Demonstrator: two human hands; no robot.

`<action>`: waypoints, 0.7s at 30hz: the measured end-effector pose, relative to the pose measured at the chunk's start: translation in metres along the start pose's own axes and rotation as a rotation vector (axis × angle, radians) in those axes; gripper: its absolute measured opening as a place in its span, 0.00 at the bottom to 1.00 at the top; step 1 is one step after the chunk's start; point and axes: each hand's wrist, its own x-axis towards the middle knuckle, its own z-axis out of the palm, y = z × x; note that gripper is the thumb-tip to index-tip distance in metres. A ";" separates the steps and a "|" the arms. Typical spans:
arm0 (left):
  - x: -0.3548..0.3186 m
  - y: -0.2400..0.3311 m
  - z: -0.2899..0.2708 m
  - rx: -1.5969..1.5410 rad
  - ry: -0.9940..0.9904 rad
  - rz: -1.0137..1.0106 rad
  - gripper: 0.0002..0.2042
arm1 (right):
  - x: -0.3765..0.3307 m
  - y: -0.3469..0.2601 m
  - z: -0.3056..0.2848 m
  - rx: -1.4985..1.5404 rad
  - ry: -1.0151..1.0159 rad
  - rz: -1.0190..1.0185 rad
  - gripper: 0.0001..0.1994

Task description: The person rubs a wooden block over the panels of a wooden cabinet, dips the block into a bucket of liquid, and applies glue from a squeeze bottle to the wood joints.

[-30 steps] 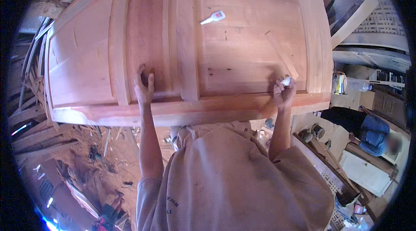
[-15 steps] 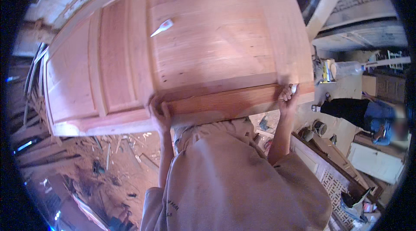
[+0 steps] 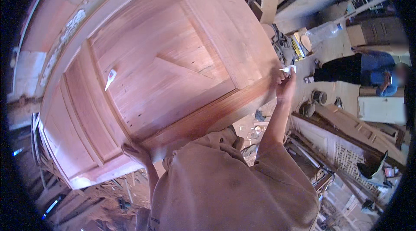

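A large reddish wooden panelled door (image 3: 173, 58) lies flat in front of me. My left hand (image 3: 138, 154) grips its near edge, fingers curled over the frame. At the door's right corner, my right hand (image 3: 285, 84) pinches a small white nozzle bottle (image 3: 287, 69), which looks like a glue bottle. That hand is close to the door edge; whether it touches is hard to tell. A second small white bottle (image 3: 111, 78) with a red mark and a pointed tip lies on the door, by the rail between two panels.
Wood scraps and shavings litter the floor (image 3: 104, 200) below. At right, a person (image 3: 368, 73) in a blue top stands near a clear plastic bottle (image 3: 325, 32). Carved panels (image 3: 346, 157) and boards lean at lower right. A metal pot (image 3: 319, 97) sits between.
My view has turned, so the door now slants across it, its right corner higher than its left. The white bottle in my right hand shows more clearly, pointing left.
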 end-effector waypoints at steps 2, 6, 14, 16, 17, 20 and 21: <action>0.001 0.003 -0.002 -0.020 -0.029 -0.011 0.25 | -0.007 0.001 -0.012 -0.109 -0.118 0.004 0.14; 0.000 -0.012 0.001 -0.005 -0.040 0.005 0.24 | -0.020 0.003 -0.032 -0.169 0.052 -0.125 0.14; 0.002 -0.018 0.005 -0.048 -0.076 -0.071 0.24 | -0.029 0.013 -0.037 -0.638 0.218 -0.277 0.13; 0.002 -0.024 0.006 0.004 -0.065 -0.009 0.23 | -0.034 0.019 -0.022 -0.682 0.144 -0.289 0.12; 0.003 -0.020 0.007 0.047 -0.052 0.049 0.23 | -0.034 0.022 -0.015 -0.726 0.063 -0.309 0.12; 0.004 -0.008 0.004 0.014 -0.051 0.019 0.22 | -0.031 0.035 -0.006 -0.801 0.083 -0.432 0.10; 0.004 -0.009 0.004 0.013 -0.045 0.016 0.22 | -0.030 0.038 -0.003 -0.779 0.086 -0.463 0.11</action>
